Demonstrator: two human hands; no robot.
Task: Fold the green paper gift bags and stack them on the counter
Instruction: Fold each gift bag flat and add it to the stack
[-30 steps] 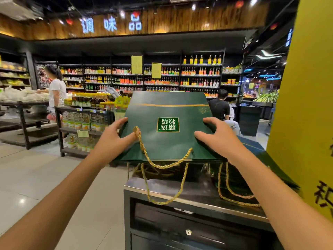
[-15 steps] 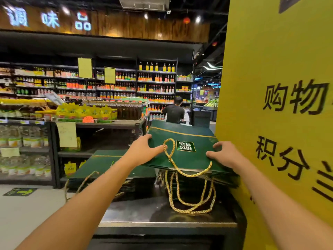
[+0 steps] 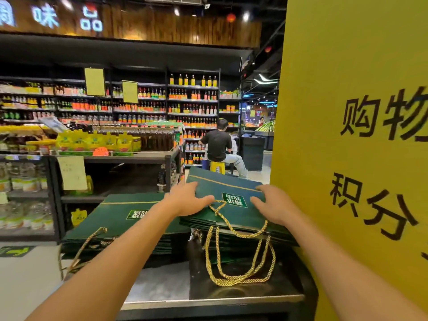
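Pressing the top folded bag (image 3: 223, 184) onto the stack (image 3: 199, 224) beneath them, left hand (image 3: 187, 200) and right hand (image 3: 275, 205) lie spread, gripping nothing. A second pile (image 3: 120, 218) sits just left of the left hand on the counter (image 3: 208, 298); no unfolded bags show.

Top bag (image 3: 245, 216): dark green, folded flat, gold stripe and label panel up, on the right pile under my left hand (image 3: 187, 200) and right hand (image 3: 275, 205).
Right pile (image 3: 199, 224): flat green bags on the counter's (image 3: 208, 300) right side, gold rope handles (image 3: 243, 278) drooping onto it.
Left pile (image 3: 115, 218): same bags, flat, on the counter's left side.
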